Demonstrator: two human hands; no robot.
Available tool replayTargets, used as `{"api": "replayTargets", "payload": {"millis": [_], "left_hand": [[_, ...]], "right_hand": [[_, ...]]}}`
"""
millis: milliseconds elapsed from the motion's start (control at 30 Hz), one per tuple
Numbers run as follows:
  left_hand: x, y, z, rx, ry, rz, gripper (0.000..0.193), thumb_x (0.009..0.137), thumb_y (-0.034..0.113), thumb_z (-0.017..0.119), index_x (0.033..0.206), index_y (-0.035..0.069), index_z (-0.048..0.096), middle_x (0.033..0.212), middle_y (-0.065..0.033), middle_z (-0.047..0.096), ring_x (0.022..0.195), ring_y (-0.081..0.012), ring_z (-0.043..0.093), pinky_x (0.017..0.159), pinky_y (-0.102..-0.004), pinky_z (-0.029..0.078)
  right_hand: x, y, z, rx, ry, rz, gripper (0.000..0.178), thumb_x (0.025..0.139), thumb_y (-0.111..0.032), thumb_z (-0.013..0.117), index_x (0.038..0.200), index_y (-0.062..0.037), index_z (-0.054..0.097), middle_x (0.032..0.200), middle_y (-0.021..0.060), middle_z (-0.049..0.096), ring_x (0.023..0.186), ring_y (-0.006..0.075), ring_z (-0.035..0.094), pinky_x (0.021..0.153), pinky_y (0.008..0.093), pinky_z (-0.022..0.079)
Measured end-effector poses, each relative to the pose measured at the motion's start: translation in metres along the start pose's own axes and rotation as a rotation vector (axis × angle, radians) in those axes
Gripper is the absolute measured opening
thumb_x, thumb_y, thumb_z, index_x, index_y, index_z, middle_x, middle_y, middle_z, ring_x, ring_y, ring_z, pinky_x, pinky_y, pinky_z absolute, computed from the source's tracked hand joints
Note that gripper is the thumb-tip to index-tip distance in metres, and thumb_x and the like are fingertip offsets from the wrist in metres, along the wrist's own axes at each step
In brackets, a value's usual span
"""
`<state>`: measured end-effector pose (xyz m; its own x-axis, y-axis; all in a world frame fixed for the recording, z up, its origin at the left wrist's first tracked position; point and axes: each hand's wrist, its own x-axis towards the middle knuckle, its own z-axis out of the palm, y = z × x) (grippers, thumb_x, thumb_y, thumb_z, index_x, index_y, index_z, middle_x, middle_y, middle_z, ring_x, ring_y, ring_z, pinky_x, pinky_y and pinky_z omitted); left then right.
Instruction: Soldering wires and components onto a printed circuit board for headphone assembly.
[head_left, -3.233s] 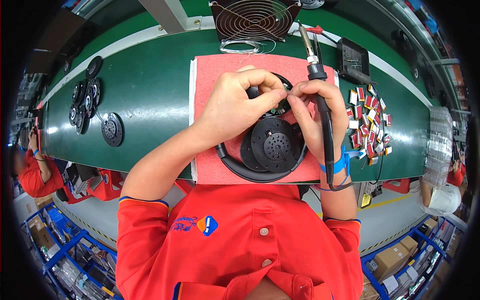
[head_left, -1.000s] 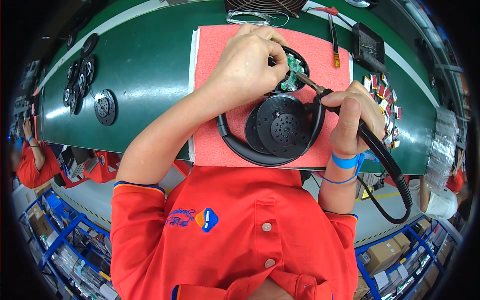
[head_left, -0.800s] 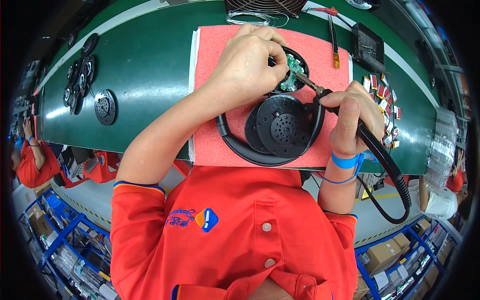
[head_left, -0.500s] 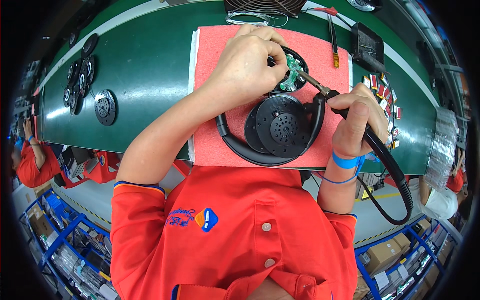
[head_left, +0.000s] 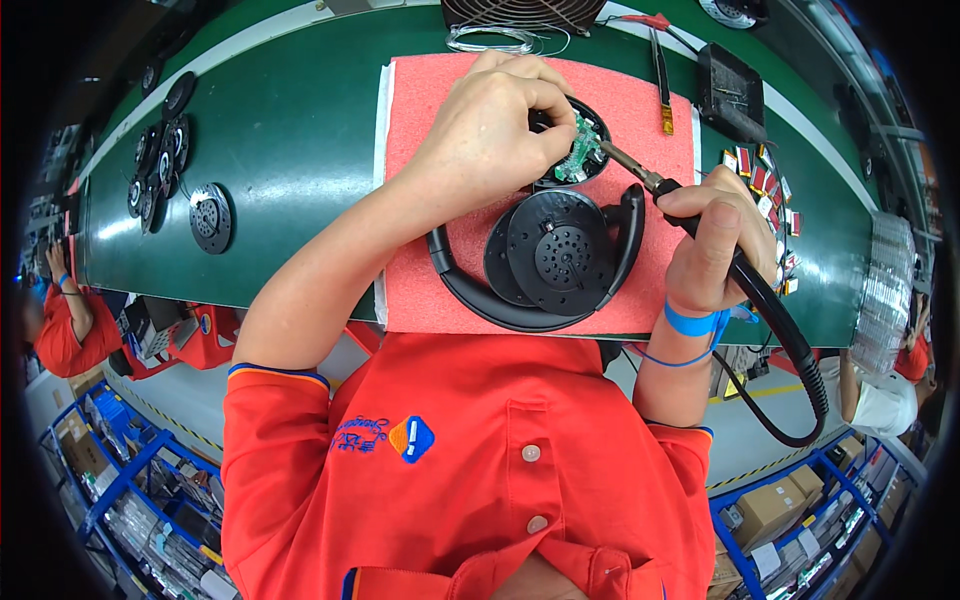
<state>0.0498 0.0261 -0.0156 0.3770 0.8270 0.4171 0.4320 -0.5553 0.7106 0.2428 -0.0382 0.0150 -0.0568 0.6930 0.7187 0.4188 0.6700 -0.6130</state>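
Note:
A black over-ear headphone (head_left: 468,300) lies on a pink foam mat (head_left: 430,290). Its far ear cup stands uncovered, with a green circuit board (head_left: 577,158) inside. My left hand (head_left: 500,120) bends over that cup, thumb and forefinger pinched at the board's left edge; whatever is between them is hidden. In my right hand (head_left: 720,240) is a soldering iron (head_left: 628,163), gripped by its black handle. The iron's metal tip reaches the right side of the board. Nearer to me, a round perforated black plate (head_left: 562,250) covers part of the headphone.
Several round black speaker plates (head_left: 210,217) lie on the green bench at left. Beyond the mat are a wire coil (head_left: 490,40) and a fan grille (head_left: 525,14). Tweezers (head_left: 662,85), a black tray (head_left: 733,95) and small red-and-white flat pieces (head_left: 765,180) sit at right.
The headphone and mat appear slightly farther left in the picture. The iron's tip has shifted a little against the board; both hands keep the same grip.

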Motion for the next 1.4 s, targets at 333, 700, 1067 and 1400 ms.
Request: {"api": "replayTargets", "payload": {"millis": [333, 700, 1067, 1400], "left_hand": [[0.0, 0.0, 0.0, -0.035, 0.048, 0.007, 0.004, 0.066, 0.006, 0.063, 0.067, 0.001, 0.063, 0.083, -0.0078, 0.064, 0.085, -0.0274, 0.055, 0.077, -0.035, 0.046], [0.0, 0.001, 0.0, 0.033, 0.019, 0.035, 0.01, 0.069, 0.012, 0.064, 0.071, 0.002, 0.066, 0.091, -0.0095, 0.066, 0.091, -0.0282, 0.055, 0.083, -0.0369, 0.045], [0.002, 0.004, -0.01, -0.046, -0.141, -0.049, 0.009, 0.076, 0.011, 0.065, 0.08, 0.003, 0.064, 0.105, -0.0082, 0.063, 0.102, -0.0232, 0.055, 0.093, -0.034, 0.04], [0.001, 0.001, -0.003, -0.204, -0.099, -0.042, 0.01, 0.077, 0.014, 0.064, 0.079, 0.004, 0.065, 0.093, -0.006, 0.064, 0.097, -0.0254, 0.051, 0.087, -0.0361, 0.041]], "right_hand": [[0.0, 0.001, 0.0, 0.004, 0.02, -0.002, 0.029, 0.089, -0.011, 0.052, 0.065, 0.0012, 0.063, 0.061, 0.0076, 0.063, 0.048, 0.0154, 0.049, 0.047, 0.0277, 0.037], [0.0, -0.001, 0.001, -0.009, 0.024, -0.003, 0.036, 0.091, -0.016, 0.05, 0.064, 0.0034, 0.06, 0.059, 0.0096, 0.06, 0.049, 0.0151, 0.045, 0.047, 0.0278, 0.033], [0.001, 0.006, 0.009, -0.12, 0.075, -0.088, 0.041, 0.098, -0.031, 0.045, 0.086, 0.0052, 0.061, 0.058, 0.0084, 0.056, 0.05, 0.0115, 0.044, 0.048, 0.0251, 0.032], [-0.005, 0.013, 0.032, -0.032, -0.089, 0.356, 0.027, 0.077, 0.003, 0.068, 0.101, -0.0022, 0.057, 0.083, 0.0039, 0.064, 0.068, 0.0071, 0.057, 0.063, 0.0202, 0.047]]}}
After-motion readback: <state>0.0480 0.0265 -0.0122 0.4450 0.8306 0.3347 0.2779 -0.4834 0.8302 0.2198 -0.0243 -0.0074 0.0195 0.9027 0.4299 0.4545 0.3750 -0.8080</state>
